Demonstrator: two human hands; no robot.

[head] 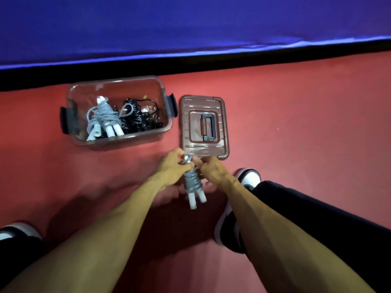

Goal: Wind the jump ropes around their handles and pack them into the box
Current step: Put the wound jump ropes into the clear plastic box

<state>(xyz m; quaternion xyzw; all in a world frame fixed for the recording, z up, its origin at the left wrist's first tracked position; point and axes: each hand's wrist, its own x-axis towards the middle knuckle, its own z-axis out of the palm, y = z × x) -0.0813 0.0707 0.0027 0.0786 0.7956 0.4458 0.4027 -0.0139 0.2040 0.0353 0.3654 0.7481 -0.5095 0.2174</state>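
My left hand (169, 166) and right hand (211, 169) both pinch the top of the grey jump rope coiled round its white handles (193, 183), held above the red floor (296, 123). The clear plastic box (118, 112) sits at eleven o'clock holding wound ropes; its brown-rimmed lid (204, 125) lies at twelve.

There are two grey jump ropes: one (193, 182) between the fingers, one (103, 119) in the box (118, 140) beyond them. One black rope (137, 119), one box, one lid (204, 125).
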